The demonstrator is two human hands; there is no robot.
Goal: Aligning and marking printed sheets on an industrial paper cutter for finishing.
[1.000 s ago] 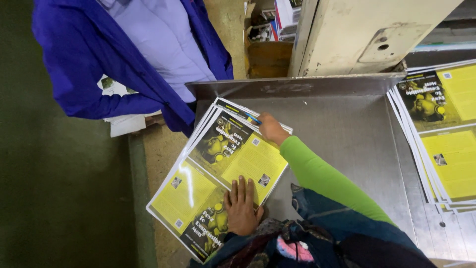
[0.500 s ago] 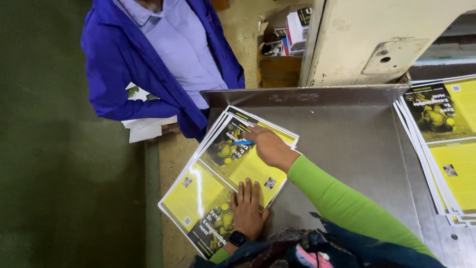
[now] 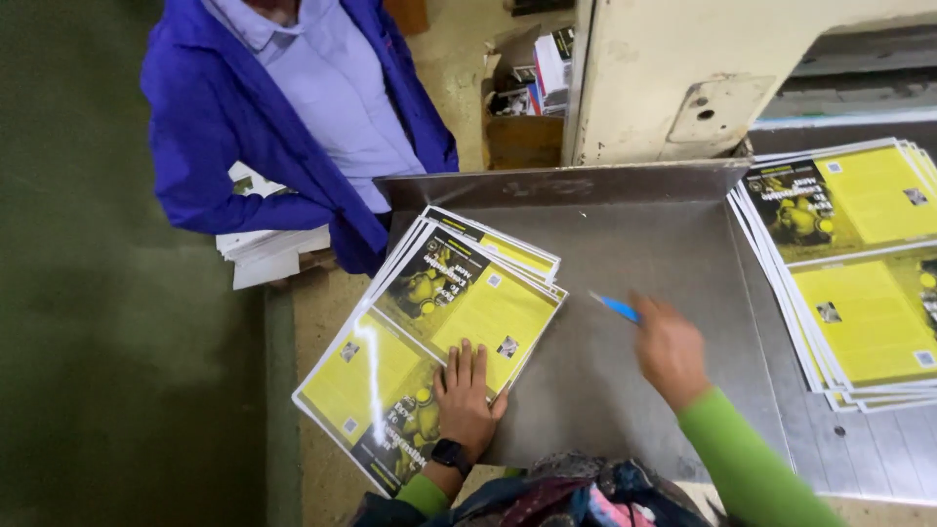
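Left hand [image 3: 467, 402] flat, fingers together, pressing the near end of a fanned stack of yellow-and-black printed sheets [image 3: 439, 322], its corner overhanging the metal table's [image 3: 625, 244] left edge. Right hand [image 3: 670, 349] raised over bare steel, fingers closed around a blue pen [image 3: 617, 308]. Open grey surface between both stacks. Second stack of yellow sheets [image 3: 859, 273] along the right edge, well apart. Beyond the raised back lip: person in a blue jacket [image 3: 244, 137], white paper pile [image 3: 268, 249], cardboard box [image 3: 522, 107], cream machine housing [image 3: 722, 78].
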